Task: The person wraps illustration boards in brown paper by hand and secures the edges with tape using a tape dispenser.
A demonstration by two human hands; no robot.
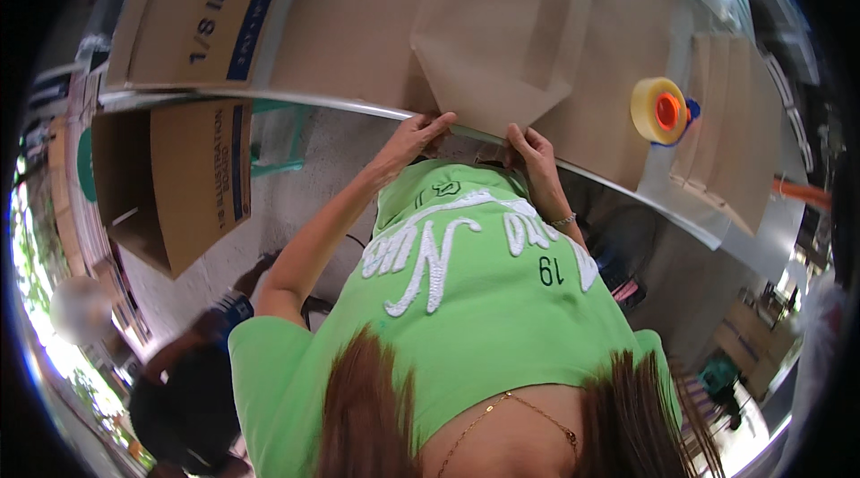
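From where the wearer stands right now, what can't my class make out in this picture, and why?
All in the head view:
Lower fingertips of the bare left hand and bare right hand: curled under, hidden by the hands themselves.
Underside of the folded brown paper piece: hidden by its upper face.
Small blue item: partly behind the round yellow tape roll; kind unclear.
Blue-banded brown cardboard box, upper left: cut off by the top edge.

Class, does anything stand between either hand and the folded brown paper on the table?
Nothing visible does: the left hand and right hand are at the folded brown paper's near edge. The tape roll sits clear, to the right.
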